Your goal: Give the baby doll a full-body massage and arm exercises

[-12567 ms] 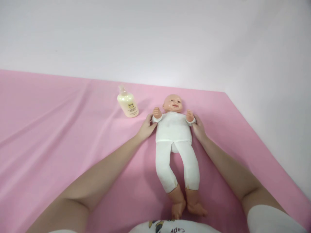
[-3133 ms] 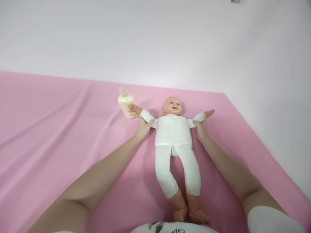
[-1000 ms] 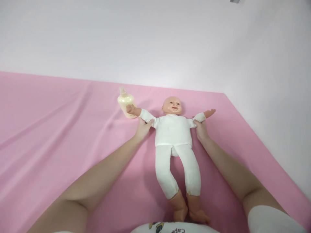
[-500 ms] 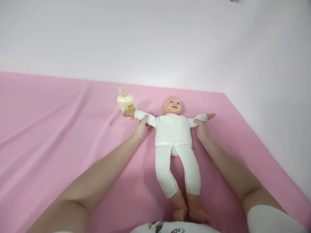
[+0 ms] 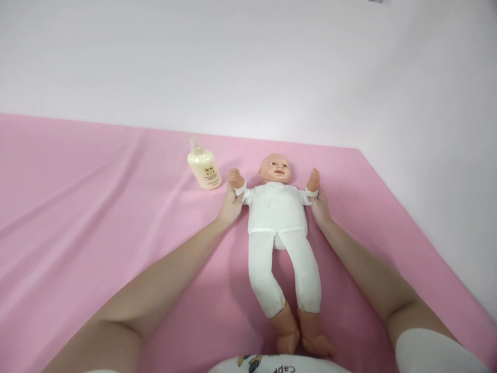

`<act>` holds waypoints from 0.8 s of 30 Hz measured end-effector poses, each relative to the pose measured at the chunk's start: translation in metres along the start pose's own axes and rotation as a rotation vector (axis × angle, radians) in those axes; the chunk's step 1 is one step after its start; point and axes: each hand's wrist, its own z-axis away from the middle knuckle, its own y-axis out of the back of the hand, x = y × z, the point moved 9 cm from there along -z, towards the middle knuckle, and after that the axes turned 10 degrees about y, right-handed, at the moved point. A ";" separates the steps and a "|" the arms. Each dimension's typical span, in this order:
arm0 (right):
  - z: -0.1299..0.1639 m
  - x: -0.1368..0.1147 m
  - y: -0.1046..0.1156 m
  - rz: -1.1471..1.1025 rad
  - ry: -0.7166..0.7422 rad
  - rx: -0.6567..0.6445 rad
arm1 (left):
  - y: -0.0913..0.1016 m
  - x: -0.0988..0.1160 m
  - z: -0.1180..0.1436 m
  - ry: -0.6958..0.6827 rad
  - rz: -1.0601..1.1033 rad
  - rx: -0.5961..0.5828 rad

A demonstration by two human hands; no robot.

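Hands first: the left hand is closed loosely around one arm of the doll, near the white cuff, and the right hand holds the other arm in the same way. Both grips look light, with the fingers curled around the sleeve and not pressed flat. The two doll arms are bent upward, so that the small plastic fists stand just beside the head, one on each side.

The doll lies on its back in the middle of the pink sheet, head away from the person, legs straight and feet close to the person's body. It wears a white suit. A cream lotion bottle lies on the sheet near the doll's raised fist on the left-hand side, apart from it and not touched by any hand. Behind the sheet is a plain white wall.

As a judgement, the arm movement is in progress: the arms are now folded in, and nothing shows that the bottle is opened or used.

Half a second ago the doll's arms were stretched out wide to the sides, and one fist reached the bottle. Now both are brought up beside the head. The bottle and the legs have not moved.
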 end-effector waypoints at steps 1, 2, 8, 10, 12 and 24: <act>0.001 0.001 0.001 -0.019 -0.035 0.024 | -0.004 0.005 0.003 -0.024 -0.055 -0.037; 0.002 0.002 0.002 -0.028 -0.067 0.041 | -0.009 0.009 0.005 -0.053 -0.122 -0.074; 0.002 -0.011 -0.008 0.068 0.029 -0.067 | -0.030 0.021 0.018 -0.164 -0.433 -0.242; 0.002 -0.017 -0.010 0.100 0.080 -0.096 | -0.032 0.023 0.018 -0.176 -0.454 -0.247; 0.002 -0.018 -0.011 0.118 0.097 -0.102 | -0.032 0.024 0.018 -0.179 -0.458 -0.244; 0.004 0.011 -0.001 -0.055 -0.109 0.035 | -0.007 0.008 0.004 -0.034 -0.122 -0.054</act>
